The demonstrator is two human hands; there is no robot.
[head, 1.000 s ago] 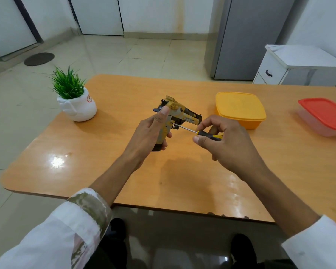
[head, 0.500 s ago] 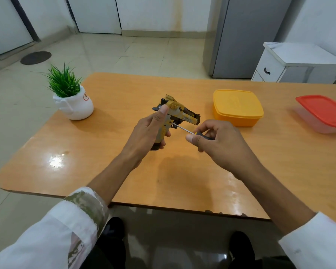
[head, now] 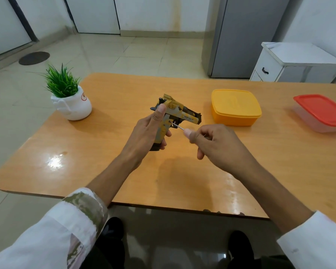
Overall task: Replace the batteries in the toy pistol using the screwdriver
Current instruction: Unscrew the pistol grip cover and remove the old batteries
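Observation:
A yellow and black toy pistol (head: 179, 114) is held upright above the middle of the orange table (head: 105, 152), barrel pointing right. My left hand (head: 147, 133) wraps its grip, thumb up along the rear of the slide. My right hand (head: 215, 144) is closed around a screwdriver (head: 177, 125). Only the thin metal shaft shows, its tip at the side of the grip just behind the trigger. The handle is hidden inside my fingers.
A yellow lidded box (head: 235, 106) stands just right of the pistol, and a clear box with a red lid (head: 324, 112) sits at the far right edge. A white pot with a green plant (head: 70, 100) is at the left. A white cabinet (head: 297, 63) stands beyond the table.
My right hand has rolled over the screwdriver, so its yellow and black handle is now hidden. The shaft tip stays at the pistol's grip. My left hand holds the pistol as before.

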